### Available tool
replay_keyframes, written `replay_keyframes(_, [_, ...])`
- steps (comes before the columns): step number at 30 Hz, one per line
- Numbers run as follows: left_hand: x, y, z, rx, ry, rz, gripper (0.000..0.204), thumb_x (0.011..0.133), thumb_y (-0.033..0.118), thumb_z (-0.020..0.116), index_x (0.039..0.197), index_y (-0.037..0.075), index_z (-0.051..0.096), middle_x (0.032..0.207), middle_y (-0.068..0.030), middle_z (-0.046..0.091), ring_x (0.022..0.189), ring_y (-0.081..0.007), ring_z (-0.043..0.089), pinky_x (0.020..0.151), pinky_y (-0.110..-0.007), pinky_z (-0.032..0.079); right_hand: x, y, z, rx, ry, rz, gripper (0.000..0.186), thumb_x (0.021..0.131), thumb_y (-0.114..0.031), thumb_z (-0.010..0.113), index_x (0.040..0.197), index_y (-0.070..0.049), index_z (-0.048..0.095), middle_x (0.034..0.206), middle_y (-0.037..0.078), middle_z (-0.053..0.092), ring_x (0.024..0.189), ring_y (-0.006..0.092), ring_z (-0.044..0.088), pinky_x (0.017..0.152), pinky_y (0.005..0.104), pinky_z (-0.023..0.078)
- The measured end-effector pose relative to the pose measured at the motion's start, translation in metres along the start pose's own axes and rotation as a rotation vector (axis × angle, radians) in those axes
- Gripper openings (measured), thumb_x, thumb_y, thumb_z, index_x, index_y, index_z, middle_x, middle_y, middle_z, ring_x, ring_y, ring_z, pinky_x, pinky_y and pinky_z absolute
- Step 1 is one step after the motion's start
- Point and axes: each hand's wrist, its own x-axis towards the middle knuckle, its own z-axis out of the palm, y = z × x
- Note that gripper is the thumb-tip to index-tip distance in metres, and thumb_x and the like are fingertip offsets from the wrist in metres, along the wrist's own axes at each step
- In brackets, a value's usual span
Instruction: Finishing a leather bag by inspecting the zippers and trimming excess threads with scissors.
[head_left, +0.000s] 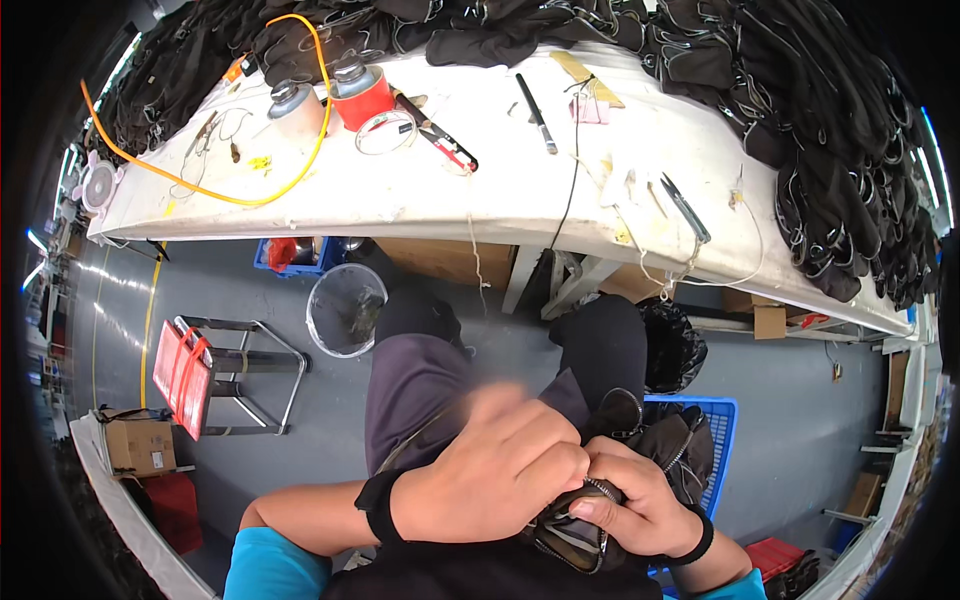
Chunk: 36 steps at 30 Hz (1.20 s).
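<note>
Over my lap, my left hand (490, 470) is closed with its fingers curled against the zip edge of a dark zippered pouch (575, 548). The thumb side of that hand is smeared by motion, and what it pinches is hidden. My right hand (635, 500) grips the same pouch, thumb on the near face and fingers behind the metal zip teeth. The two hands touch at the zip. More dark zippered fabric pieces (680, 445) lie just beyond my right hand, over a blue crate (728, 430).
A white-covered table (420, 195) ahead bears tin cans (358, 92), an orange hose (250, 200), tape roll (385, 132), tweezers-like tool (685, 208) and heaped black pouches (820, 130). Below stand a lined bin (345, 315) and black bag (672, 345); a red-topped stool (185, 380) stands left.
</note>
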Motion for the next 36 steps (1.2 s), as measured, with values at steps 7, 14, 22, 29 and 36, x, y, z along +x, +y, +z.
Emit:
replay_keyframes(7, [-0.010,-0.017,0.008,-0.176,-0.005,-0.045,0.018,0.081,0.004,0.066,0.089,0.010,0.051,0.087,-0.0044,0.051,0.081,-0.0239,0.053,0.082,-0.039,0.033,0.009,0.007,-0.002,0.061,0.022,0.054,0.018,0.089,-0.013,0.067,0.095,0.003,0.061,0.093,0.012,0.058,0.081,0.0212,0.055,0.071,0.0303,0.044])
replay_keyframes(14, [-0.026,-0.043,-0.009,-0.664,0.141,-0.383,0.011,0.101,0.015,0.048,0.094,0.007,0.047,0.090,-0.0008,0.049,0.079,-0.0114,0.044,0.073,-0.025,0.041,0.009,0.009,-0.006,0.091,0.027,0.097,0.016,0.091,-0.011,0.064,0.093,0.004,0.059,0.097,0.012,0.058,0.086,0.0196,0.056,0.078,0.0294,0.044])
replay_keyframes(22, [0.004,-0.160,-0.083,0.167,0.697,-0.606,0.010,0.094,0.011,0.056,0.089,0.003,0.055,0.077,-0.0069,0.055,0.072,-0.0174,0.052,0.068,-0.032,0.041,0.013,0.003,-0.005,0.176,0.062,0.172,0.023,0.095,-0.022,0.059,0.089,0.000,0.054,0.095,0.006,0.052,0.085,0.0135,0.049,0.076,0.0260,0.040])
replay_keyframes(29, [0.008,-0.194,-0.089,0.736,0.442,-0.687,0.011,0.084,0.011,0.065,0.093,0.006,0.060,0.085,-0.0111,0.062,0.080,-0.0289,0.060,0.076,-0.039,0.039,0.007,0.014,-0.005,0.250,0.110,0.230,0.022,0.095,-0.023,0.059,0.095,0.000,0.057,0.098,0.004,0.052,0.089,0.0124,0.049,0.080,0.0255,0.039])
replay_keyframes(36, [-0.048,-0.128,-0.039,-0.558,0.731,-0.623,0.028,0.096,0.010,0.056,0.123,0.002,0.052,0.112,-0.0044,0.056,0.101,-0.0112,0.055,0.089,-0.027,0.044,-0.003,0.010,-0.007,0.260,0.141,0.213,0.020,0.095,-0.019,0.059,0.099,0.000,0.059,0.098,0.003,0.054,0.090,0.0125,0.051,0.081,0.0250,0.040])
